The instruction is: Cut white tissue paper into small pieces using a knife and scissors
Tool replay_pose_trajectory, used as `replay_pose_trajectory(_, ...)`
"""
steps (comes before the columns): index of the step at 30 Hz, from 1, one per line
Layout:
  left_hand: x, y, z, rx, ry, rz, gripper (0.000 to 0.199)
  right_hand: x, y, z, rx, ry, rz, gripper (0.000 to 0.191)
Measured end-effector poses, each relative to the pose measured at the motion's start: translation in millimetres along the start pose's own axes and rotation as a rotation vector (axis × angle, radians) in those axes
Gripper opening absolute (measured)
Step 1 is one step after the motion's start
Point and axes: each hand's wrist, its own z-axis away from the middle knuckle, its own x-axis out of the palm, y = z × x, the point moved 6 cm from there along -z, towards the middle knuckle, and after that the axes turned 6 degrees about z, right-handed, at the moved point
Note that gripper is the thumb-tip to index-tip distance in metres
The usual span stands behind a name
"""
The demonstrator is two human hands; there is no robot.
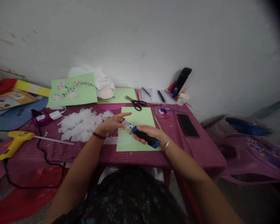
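My right hand [148,133] is wrapped round a hand tool with a black-and-blue handle [144,137]. The tool's short metal head [130,125] points at my left hand [114,122]; its exact kind does not show clearly. On my left hand the index finger is stretched out, while the thumb and other fingers pinch a small whitish piece [125,123] at the tool's tip. Both hands are above a light green sheet [140,147]. A translucent white strip [112,141] lies across its left edge. To the left is a heap of white paper pieces [78,126].
Black-handled scissors [137,104] lie behind the green sheet. A phone [188,125] and pencil [158,123] are to the right. On the left are a corded yellow glue gun [16,141] and a green sheet with flower decoration [72,90]. A pink stool [242,155] stands at right.
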Motion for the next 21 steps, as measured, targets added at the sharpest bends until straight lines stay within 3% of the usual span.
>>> replay_pose_trajectory(6,9.9,0.5,-0.1,-0.023,-0.05,-0.016,0.08,-0.5,2.7,-2.7,0.034,0.011,0.008,0.04)
replay_pose_trajectory(12,-7.4,-2.1,4.2,-0.042,-0.042,0.023,0.078,-15.8,-3.2,5.2,0.006,0.07,0.009,0.042)
replay_pose_trajectory(15,-13.1,-1.8,2.4,-0.028,0.036,0.031,0.073,-24.8,-6.8,1.7,-0.021,0.225,0.059,0.037)
replay_pose_trajectory(19,-10.7,-4.3,-3.5,-0.045,0.162,-0.011,0.061,-34.7,-9.6,-13.7,-0.069,0.616,0.247,0.021)
replay_pose_trajectory(21,-7.3,-6.1,-5.8,-0.057,0.203,-0.007,0.056,-33.8,-10.2,-23.9,-0.084,0.721,0.291,0.023)
